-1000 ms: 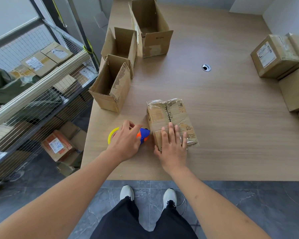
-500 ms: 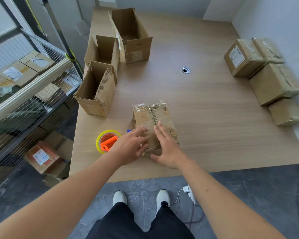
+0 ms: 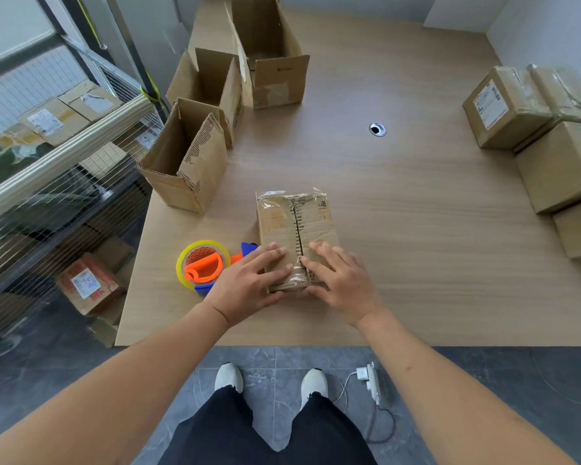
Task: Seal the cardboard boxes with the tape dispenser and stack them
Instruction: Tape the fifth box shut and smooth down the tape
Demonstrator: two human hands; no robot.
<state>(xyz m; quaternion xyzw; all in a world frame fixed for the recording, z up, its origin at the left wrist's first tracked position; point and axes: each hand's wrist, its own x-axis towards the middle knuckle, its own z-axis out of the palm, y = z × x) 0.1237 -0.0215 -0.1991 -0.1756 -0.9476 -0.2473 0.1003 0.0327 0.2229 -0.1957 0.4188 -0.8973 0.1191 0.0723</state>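
Head view: I press my left hand [image 3: 249,281] and right hand [image 3: 341,280], fingers flat and slightly spread, on the box [image 3: 297,229] beside the dispenser [image 3: 203,263], and I judge both flaps should stay shut before taping.

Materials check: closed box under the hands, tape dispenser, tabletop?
Box: brown corrugated cardboard, matte, with wrinkled glossy clear tape on the far end. Tape dispenser: smooth orange and blue body, likely plastic, holding a yellowish translucent roll. Table: light wood-grain surface, matte, probably laminate.
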